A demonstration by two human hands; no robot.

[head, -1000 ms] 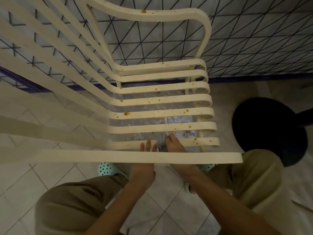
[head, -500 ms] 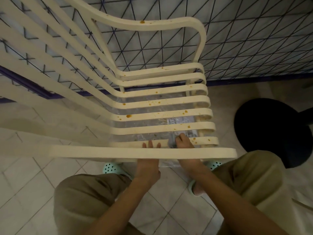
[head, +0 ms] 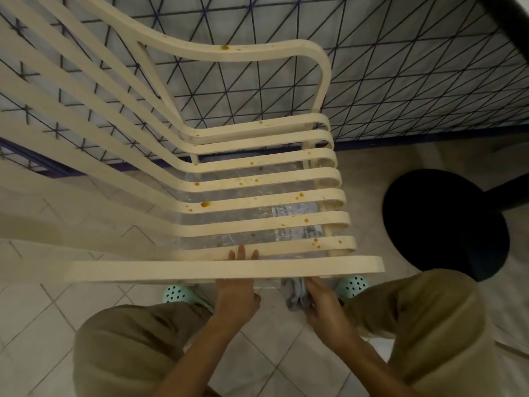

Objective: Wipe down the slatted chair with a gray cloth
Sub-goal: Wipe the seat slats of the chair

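The cream slatted chair (head: 257,196) fills the upper half of the view, its seat slats and far armrest dotted with orange-brown spots. My left hand (head: 236,293) reaches under the near armrest bar, fingers straight, their tips showing above the bar beside the nearest seat slat. My right hand (head: 322,302) sits just below the near armrest and grips a bunched gray cloth (head: 296,295). The cloth hangs below the chair's near edge, clear of the seat slats.
A clear plastic sheet (head: 257,216) lies under the seat. A black round stool (head: 446,224) stands to the right. A wall with dark triangular lines (head: 400,67) is behind the chair. My knees and mint clogs (head: 350,286) are on the tiled floor.
My right hand has drawn back from between the seat slats to below the near armrest, bringing the gray cloth out with it. The left hand stayed under the armrest.
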